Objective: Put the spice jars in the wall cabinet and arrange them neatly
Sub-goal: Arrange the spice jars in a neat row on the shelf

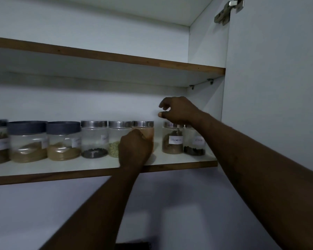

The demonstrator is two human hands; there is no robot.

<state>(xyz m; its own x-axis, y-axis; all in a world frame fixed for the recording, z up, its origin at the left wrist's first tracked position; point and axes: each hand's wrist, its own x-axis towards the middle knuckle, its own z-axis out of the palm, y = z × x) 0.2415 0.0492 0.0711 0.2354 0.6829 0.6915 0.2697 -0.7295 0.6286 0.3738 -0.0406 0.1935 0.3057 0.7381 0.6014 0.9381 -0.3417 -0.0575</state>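
Silver lids [94, 124] and dark grey lids [27, 127] — white shelf [61, 166], brown edge [43, 178].

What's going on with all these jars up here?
A person is arranging spice jars in a row on the cabinet shelf. The left hand grips the orange jar, which stands apart from the brown jar to its right. The right hand hovers over the brown jar's lid, holding nothing.
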